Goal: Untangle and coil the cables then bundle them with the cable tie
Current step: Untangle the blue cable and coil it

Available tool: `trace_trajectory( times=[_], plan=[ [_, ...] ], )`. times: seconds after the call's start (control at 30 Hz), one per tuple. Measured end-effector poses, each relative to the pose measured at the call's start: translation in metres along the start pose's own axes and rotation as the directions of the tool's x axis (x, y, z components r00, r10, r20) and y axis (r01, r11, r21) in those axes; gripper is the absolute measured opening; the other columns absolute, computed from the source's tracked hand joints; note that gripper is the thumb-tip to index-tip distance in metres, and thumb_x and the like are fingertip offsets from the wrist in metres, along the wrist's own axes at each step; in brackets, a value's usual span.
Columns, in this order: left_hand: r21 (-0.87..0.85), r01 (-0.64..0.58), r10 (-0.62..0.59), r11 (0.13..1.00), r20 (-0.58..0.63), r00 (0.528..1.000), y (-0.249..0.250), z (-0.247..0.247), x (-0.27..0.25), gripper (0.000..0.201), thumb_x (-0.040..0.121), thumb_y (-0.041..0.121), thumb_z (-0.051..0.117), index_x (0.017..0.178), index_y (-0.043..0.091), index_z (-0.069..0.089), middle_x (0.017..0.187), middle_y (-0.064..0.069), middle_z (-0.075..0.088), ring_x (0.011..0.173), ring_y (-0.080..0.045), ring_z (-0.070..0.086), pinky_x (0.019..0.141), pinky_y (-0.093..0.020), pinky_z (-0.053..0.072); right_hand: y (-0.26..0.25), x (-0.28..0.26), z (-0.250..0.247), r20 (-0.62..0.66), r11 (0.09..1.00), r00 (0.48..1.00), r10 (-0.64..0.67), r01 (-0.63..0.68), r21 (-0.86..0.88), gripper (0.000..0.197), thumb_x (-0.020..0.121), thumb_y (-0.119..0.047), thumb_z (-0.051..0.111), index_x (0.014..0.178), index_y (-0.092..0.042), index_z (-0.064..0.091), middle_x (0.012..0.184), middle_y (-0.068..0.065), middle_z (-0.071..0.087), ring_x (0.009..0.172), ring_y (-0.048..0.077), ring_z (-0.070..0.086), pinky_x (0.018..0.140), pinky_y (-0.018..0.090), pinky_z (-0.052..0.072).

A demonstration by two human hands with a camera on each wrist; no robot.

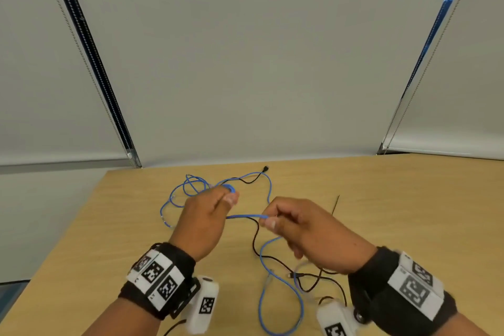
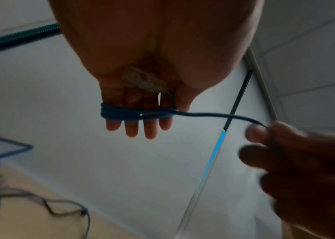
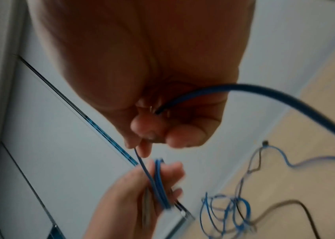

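Note:
A blue cable [image 1: 245, 216] runs taut between my hands above the wooden table [image 1: 409, 199]. My left hand [image 1: 230, 196] has several turns of it wound round its straight fingers [image 2: 134, 129], the coil [image 2: 134, 113] sitting near the fingertips; a clear connector [image 2: 144, 82] lies in the palm under the thumb. My right hand [image 1: 268, 222] pinches the cable between thumb and fingertips [image 3: 142, 145], and the slack drops behind it in a loop [image 1: 281, 294]. A thin black cable [image 1: 255, 240] crosses the blue one on the table. A black cable tie [image 1: 336, 204] lies to the right.
A loose blue tangle [image 1: 191, 185] lies at the far left of the table, with the black cable's plug [image 1: 265, 168] near the far edge. Window blinds [image 1: 245, 63] hang behind the table. A small connector [image 1: 293, 275] lies under my right wrist.

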State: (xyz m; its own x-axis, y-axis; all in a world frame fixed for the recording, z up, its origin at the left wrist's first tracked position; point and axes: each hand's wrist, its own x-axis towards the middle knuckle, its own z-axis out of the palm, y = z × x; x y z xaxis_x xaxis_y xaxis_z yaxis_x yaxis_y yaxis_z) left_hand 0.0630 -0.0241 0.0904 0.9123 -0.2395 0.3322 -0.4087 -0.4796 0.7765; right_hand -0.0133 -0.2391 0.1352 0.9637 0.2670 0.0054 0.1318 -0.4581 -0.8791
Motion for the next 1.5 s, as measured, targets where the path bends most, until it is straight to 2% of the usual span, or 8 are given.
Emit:
trace_trajectory(
  times=[0.13, 0.3, 0.7, 0.83, 0.97, 1.07, 1.17, 1.5],
  plan=[
    [-0.229, 0.098, -0.046, 0.968, 0.223, 0.974, 0.009, 0.019, -0.027, 0.045, 0.089, 0.053, 0.041, 0.079, 0.018, 0.068, 0.099, 0.016, 0.077, 0.085, -0.003, 0.066, 0.075, -0.032, 0.048, -0.002, 0.013, -0.025, -0.162, 0.991, 0.982, -0.100, 0.084, -0.102, 0.016, 0.098, -0.027, 0.062, 0.085, -0.024, 0.070, 0.061, -0.022, 0.056, 0.052, -0.002, 0.048, 0.053, 0.011, 0.034],
    [-0.671, 0.258, -0.003, 0.695, 0.355, 0.935, 0.033, 0.025, -0.042, 0.037, 0.098, 0.038, 0.049, 0.077, 0.010, 0.060, 0.114, -0.018, 0.074, 0.116, -0.031, 0.067, 0.101, -0.049, 0.052, 0.011, 0.022, -0.028, -0.258, 0.992, 0.964, -0.061, 0.088, 0.093, 0.014, 0.096, -0.021, 0.066, 0.086, -0.016, 0.073, 0.057, -0.020, 0.055, 0.048, -0.002, 0.047, 0.047, 0.007, 0.035],
    [-0.945, 0.168, -0.003, 0.281, 0.174, 0.985, 0.062, 0.004, -0.023, 0.036, 0.098, 0.034, 0.049, 0.082, 0.006, 0.067, 0.127, -0.032, 0.064, 0.123, -0.045, 0.061, 0.093, -0.048, 0.056, 0.030, 0.016, 0.016, -0.050, 0.929, 0.996, 0.068, -0.045, 0.367, 0.023, 0.105, -0.029, 0.051, 0.099, -0.017, 0.070, 0.065, 0.004, 0.051, 0.046, 0.013, 0.042, 0.046, 0.026, 0.038],
    [-0.814, -0.059, -0.034, 0.579, -0.096, 0.995, 0.051, 0.007, 0.000, 0.028, 0.098, 0.034, 0.051, 0.087, 0.010, 0.059, 0.128, -0.013, 0.070, 0.125, -0.027, 0.063, 0.104, -0.044, 0.048, 0.032, 0.009, 0.042, 0.078, 0.926, 0.989, 0.125, -0.145, 0.349, 0.025, 0.107, -0.026, 0.045, 0.113, -0.013, 0.066, 0.060, 0.002, 0.051, 0.043, 0.014, 0.043, 0.045, 0.027, 0.039],
    [-0.074, -0.152, 0.140, 0.986, -0.147, 0.979, 0.023, 0.008, 0.010, 0.019, 0.102, 0.025, 0.048, 0.097, 0.016, 0.064, 0.125, 0.009, 0.070, 0.108, -0.006, 0.063, 0.093, -0.023, 0.046, 0.027, -0.001, 0.042, 0.203, 0.958, 0.969, 0.144, -0.188, 0.218, 0.026, 0.101, -0.031, 0.051, 0.105, -0.012, 0.068, 0.059, -0.006, 0.050, 0.045, 0.012, 0.044, 0.048, 0.025, 0.040],
    [0.181, -0.117, 0.105, 0.977, 0.077, 0.992, 0.005, 0.018, 0.001, 0.023, 0.103, 0.018, 0.050, 0.087, 0.006, 0.061, 0.093, -0.002, 0.071, 0.085, -0.022, 0.062, 0.078, -0.041, 0.047, 0.019, 0.003, 0.020, 0.092, 0.998, 0.994, 0.060, -0.059, -0.009, 0.022, 0.100, -0.032, 0.056, 0.094, -0.015, 0.069, 0.059, -0.012, 0.052, 0.051, 0.004, 0.043, 0.053, 0.020, 0.038],
    [-0.104, 0.064, -0.034, 0.993, 0.269, 0.963, 0.011, 0.030, -0.017, 0.038, 0.102, 0.033, 0.042, 0.077, 0.013, 0.061, 0.067, 0.009, 0.067, 0.070, -0.007, 0.063, 0.067, -0.027, 0.042, 0.014, 0.010, -0.005, -0.036, 0.991, 0.999, -0.028, 0.022, -0.135, 0.021, 0.101, -0.026, 0.056, 0.086, -0.021, 0.070, 0.070, -0.018, 0.066, 0.062, -0.005, 0.052, 0.062, 0.014, 0.038],
    [-0.705, 0.555, -0.050, 0.441, 0.599, 0.799, 0.038, 0.026, -0.026, 0.029, 0.096, 0.032, 0.054, 0.081, 0.008, 0.061, 0.060, -0.005, 0.039, 0.052, -0.021, 0.044, 0.075, -0.045, 0.056, 0.022, 0.009, -0.004, -0.132, 0.971, 0.991, -0.033, 0.063, 0.231, 0.023, 0.106, -0.022, 0.049, 0.089, -0.018, 0.064, 0.072, -0.003, 0.062, 0.044, 0.013, 0.039, 0.043, 0.027, 0.034]
  ],
)
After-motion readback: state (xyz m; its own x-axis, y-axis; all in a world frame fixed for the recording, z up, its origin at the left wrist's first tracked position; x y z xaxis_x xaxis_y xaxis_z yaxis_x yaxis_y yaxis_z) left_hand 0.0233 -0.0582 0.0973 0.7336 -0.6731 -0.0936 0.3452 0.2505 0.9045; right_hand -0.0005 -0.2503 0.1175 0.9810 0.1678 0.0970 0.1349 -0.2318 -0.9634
